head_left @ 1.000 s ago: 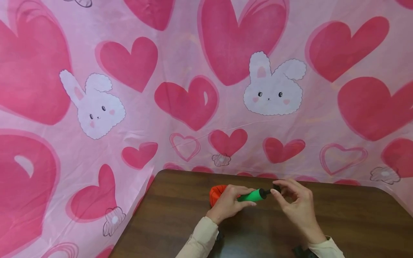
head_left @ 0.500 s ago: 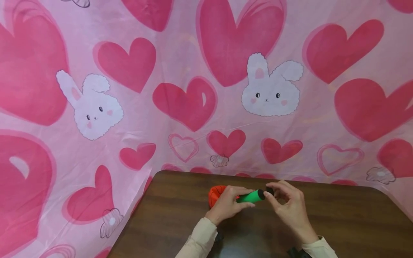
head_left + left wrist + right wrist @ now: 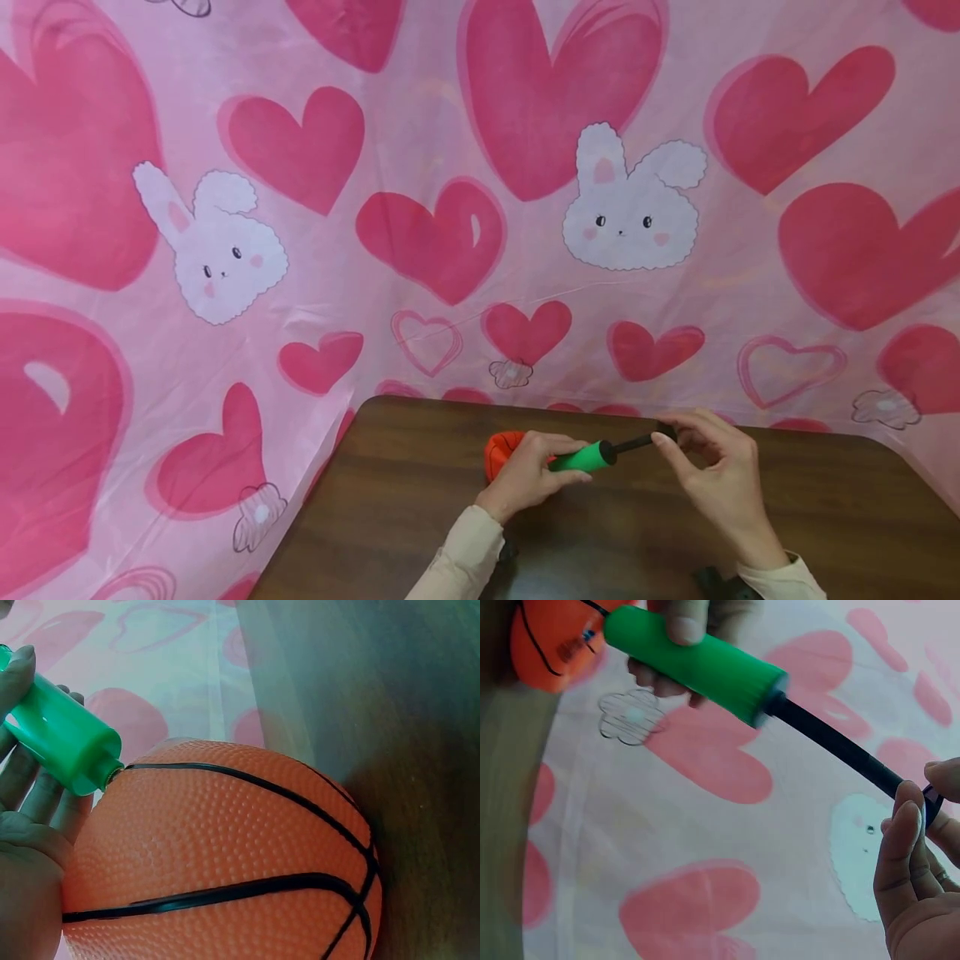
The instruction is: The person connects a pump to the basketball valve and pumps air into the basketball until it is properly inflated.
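Observation:
My left hand (image 3: 525,477) grips the green barrel of a small hand pump (image 3: 583,457), thumb on one side and fingers on the other. An orange toy basketball (image 3: 225,840) with black lines sits by that hand, partly covered by it in the head view. In the left wrist view the pump's nozzle end meets the ball's surface. Off to the right, my right hand (image 3: 720,479) pinches the black handle at the end of the pump's plunger rod (image 3: 840,750). A long stretch of the rod shows outside the barrel.
Both hands are over a dark brown wooden table (image 3: 420,533). Behind it hangs a pink cloth (image 3: 420,100) printed with hearts and white rabbits. A dark object (image 3: 716,583) shows at the right wrist.
My right hand first moved left, sliding the plunger into the barrel, then drew back right, and the rod now extends farther than at first. The left hand and ball stay nearly in place.

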The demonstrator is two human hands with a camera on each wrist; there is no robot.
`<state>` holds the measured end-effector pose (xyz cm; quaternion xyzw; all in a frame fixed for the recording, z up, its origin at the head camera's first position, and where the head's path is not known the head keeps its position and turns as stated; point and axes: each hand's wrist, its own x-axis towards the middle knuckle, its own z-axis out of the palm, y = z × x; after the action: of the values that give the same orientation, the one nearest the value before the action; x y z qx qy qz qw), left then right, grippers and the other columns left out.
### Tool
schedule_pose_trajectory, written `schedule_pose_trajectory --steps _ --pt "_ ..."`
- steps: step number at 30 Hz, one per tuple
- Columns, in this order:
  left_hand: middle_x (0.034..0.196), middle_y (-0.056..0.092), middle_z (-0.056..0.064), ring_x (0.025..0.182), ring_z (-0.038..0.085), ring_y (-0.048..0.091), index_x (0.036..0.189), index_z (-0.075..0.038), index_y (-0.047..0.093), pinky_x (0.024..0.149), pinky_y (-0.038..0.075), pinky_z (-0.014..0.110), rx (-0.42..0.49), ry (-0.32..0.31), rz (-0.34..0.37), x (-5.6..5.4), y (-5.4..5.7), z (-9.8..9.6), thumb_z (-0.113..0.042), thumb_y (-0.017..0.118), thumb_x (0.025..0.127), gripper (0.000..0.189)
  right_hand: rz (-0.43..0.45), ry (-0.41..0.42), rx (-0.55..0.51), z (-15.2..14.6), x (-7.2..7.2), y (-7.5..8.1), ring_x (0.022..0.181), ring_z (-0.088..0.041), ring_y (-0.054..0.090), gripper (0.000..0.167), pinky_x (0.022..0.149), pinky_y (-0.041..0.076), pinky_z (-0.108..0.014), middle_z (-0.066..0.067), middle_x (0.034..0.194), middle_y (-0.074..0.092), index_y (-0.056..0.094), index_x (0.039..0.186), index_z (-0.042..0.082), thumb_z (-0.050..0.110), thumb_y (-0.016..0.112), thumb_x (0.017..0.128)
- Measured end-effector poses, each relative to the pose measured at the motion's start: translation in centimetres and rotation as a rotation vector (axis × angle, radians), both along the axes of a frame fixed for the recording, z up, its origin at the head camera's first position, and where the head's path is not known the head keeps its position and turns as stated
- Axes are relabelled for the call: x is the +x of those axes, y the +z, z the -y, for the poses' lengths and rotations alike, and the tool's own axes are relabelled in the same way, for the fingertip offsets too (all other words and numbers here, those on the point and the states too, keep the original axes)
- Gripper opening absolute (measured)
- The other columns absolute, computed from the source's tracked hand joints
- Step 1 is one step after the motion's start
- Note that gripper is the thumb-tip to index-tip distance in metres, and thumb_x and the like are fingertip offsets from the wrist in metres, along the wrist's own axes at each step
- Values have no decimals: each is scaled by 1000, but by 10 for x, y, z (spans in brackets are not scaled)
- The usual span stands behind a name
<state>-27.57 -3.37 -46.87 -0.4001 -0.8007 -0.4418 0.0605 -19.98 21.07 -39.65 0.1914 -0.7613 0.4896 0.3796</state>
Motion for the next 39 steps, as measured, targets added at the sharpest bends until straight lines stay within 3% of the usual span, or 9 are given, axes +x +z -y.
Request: schedule_pose_trajectory --steps 7,14,22,32,39 --pt "122 79 -2 102 2 70 133 -18 73 91 56 18 -5 7 -21 -1 -1 0 -30 81 91 44 -56 27 -37 -12 3 8 65 2 64 37 68 55 -8 15 92 72 74 99 -12 -32 74 68" --pt "124 78 -2 101 1 69 138 -16 70 91 56 18 -18 9 0 0 -1 0 -30 80 92 49 -135 130 -103 -19 0 8 62 -3 65 40 69 57 -9 3 89 74 72 101 -15 -36 70 67" --pt "122 79 -2 101 2 70 133 -18 73 90 56 17 -16 23 -7 -1 -2 0 -31 80 91 45 -18 17 -29 -12 2 7 64 1 62 35 67 55 -8 13 87 70 75 100 -9 -29 75 71" --pt "119 80 -1 101 2 71 132 -15 74 91 57 17 1 20 -45 -1 -1 0 -29 81 90 44 -65 37 -18 12 -11 -18 65 1 58 38 63 51 -7 6 87 69 77 98 -1 -25 81 68" --pt "117 80 0 99 2 72 130 -13 74 89 56 14 -3 19 -86 0 -2 -2 -27 82 90 43 -3 15 9 26 -16 -36 62 -1 56 38 60 52 -9 1 80 64 78 98 5 -18 85 69"
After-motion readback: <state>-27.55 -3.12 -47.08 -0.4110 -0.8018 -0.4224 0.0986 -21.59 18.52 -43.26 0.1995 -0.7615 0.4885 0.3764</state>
